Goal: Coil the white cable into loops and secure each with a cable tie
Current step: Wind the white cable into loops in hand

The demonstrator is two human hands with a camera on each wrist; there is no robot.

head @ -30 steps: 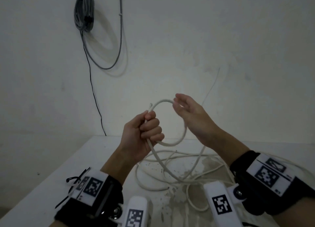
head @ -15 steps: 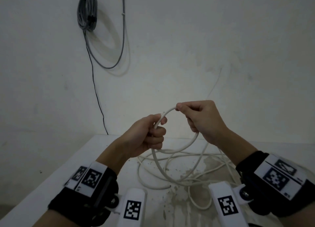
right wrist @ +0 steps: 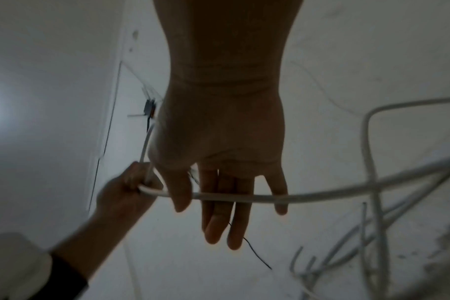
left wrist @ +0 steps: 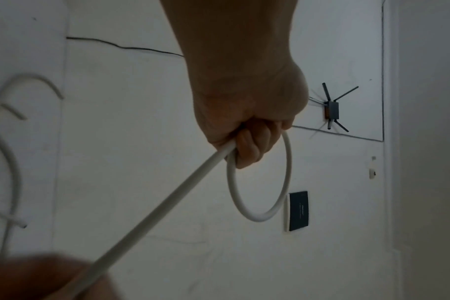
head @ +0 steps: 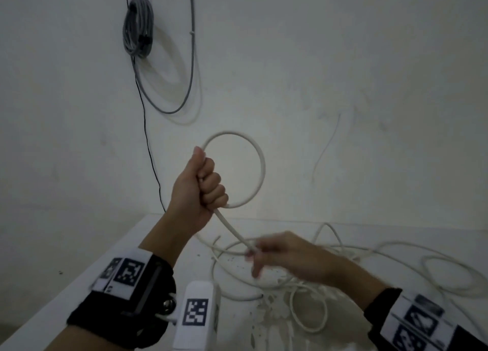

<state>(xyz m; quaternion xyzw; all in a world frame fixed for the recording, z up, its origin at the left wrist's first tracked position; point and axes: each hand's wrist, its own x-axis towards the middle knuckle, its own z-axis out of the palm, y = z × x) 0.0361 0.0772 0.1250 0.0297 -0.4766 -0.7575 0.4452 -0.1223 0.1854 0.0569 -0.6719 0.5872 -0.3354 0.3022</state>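
Since a second ago the right hand (head: pixel 286 253) has dropped from the loop's top toward the surface (head: pixel 79 279); its fingers (right wrist: pixel 240 213) lie nearly straight, the white cable (head: pixel 232 232) running across them. Left hand (head: pixel 200 189) has risen, fingers clamped round one upright loop. From that fist the cable slants down to the right, the rest tangled on the surface.

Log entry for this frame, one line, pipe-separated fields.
stage: first loop formed | left hand: grips white cable loop closed, raised | right hand: fingers straight, cable running across them | slack: tangled on table | cable tie: none seen
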